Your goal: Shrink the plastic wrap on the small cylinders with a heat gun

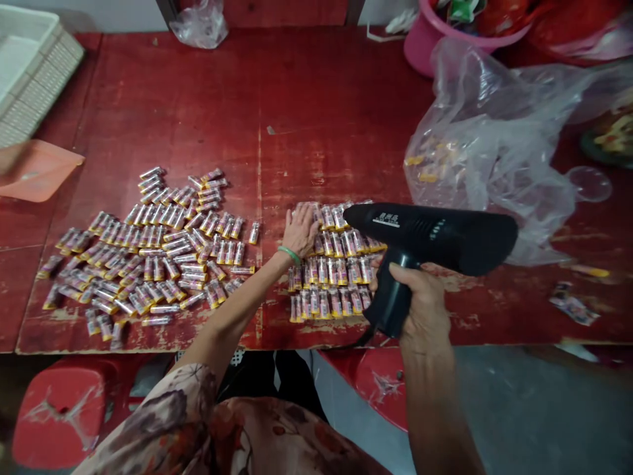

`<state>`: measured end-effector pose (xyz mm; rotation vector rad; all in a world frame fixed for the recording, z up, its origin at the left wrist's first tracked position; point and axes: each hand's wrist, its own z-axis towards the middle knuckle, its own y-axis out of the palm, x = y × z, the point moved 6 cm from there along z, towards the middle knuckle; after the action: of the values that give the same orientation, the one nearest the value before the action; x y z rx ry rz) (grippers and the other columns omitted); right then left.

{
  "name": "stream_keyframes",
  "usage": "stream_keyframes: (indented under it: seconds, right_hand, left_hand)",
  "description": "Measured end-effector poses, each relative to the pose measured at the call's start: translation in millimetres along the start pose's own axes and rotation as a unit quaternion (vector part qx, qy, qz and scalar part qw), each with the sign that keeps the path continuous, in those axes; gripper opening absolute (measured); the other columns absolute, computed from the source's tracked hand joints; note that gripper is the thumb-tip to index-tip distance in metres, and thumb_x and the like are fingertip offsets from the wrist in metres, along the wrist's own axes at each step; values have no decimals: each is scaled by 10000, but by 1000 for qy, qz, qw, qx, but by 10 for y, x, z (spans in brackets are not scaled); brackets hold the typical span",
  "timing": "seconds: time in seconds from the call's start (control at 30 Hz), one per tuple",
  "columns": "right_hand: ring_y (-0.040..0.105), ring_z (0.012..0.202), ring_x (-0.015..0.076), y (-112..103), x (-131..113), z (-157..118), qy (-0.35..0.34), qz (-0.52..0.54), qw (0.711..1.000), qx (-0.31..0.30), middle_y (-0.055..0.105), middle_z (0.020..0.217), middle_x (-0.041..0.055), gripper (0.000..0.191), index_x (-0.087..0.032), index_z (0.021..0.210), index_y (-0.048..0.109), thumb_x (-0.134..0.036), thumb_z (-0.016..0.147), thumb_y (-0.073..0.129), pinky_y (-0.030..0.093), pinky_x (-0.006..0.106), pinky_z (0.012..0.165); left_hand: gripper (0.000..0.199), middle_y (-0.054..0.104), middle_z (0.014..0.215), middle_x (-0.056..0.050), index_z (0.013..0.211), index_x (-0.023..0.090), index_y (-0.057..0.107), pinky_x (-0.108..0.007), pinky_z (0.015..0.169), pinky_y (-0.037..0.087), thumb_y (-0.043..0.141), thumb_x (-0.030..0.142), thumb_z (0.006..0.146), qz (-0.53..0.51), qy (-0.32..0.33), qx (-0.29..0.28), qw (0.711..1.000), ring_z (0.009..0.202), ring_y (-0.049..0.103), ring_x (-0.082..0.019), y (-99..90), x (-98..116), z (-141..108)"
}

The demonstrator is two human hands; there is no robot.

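Floral sleeve [168,409], black pistol-shaped blower [430,237], shiny yellow-ended tubes [332,270] in rows

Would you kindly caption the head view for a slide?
Right hand holds a black blower over rows of tubes, left hand at their far-left corner.

"What surface spans the frame?"
"A scuffed red table [316,99]."
"What lies on it?"
"Loose wrapped tubes [148,268] at centre left, neat rows of tubes [332,270] at centre, a white basket [44,82] upper left, a pink tub [420,43] and clear plastic bag [499,158] upper right."
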<state>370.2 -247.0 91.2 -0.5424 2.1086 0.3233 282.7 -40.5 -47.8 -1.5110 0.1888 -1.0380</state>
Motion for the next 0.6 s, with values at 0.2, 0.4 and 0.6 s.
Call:
stream_keyframes:
  seconds: [0.2, 0.4, 0.6]
  right_hand:
    - [557, 433, 152, -2, -222, 414, -23, -16, 999, 17, 632, 520, 27, 352, -95, 782, 714, -343, 548, 799, 420, 224, 363]
    - [572, 490, 126, -86, -384, 741, -12, -3, 1000, -15, 679, 660, 33, 290, -94, 790, 695, -296, 590, 752, 432, 235, 442]
    - [564, 504, 112, 16, -511, 906, 13, -11, 997, -73, 678, 717, 24, 254, -140, 824, 665, -289, 620, 697, 439, 219, 445]
  left_hand:
    - [347, 697, 744, -104, 985, 175, 700, -380, 793, 531, 389, 330, 995, 37, -114, 80, 990, 773, 694, -247, -610, -318, -1045]
    - [428, 748, 862, -86, 1236, 199, 661, -394, 861, 561, 441, 130, 875, 65, -24, 63, 996, 817, 716, -235, -828, -559, -1919]
    - [401, 757, 1042, -115, 1278, 197, 634, -414, 892, 570, 500, 141, 905, 75, -18, 122, 989, 928, 726, -238, -943, -713, -2270]
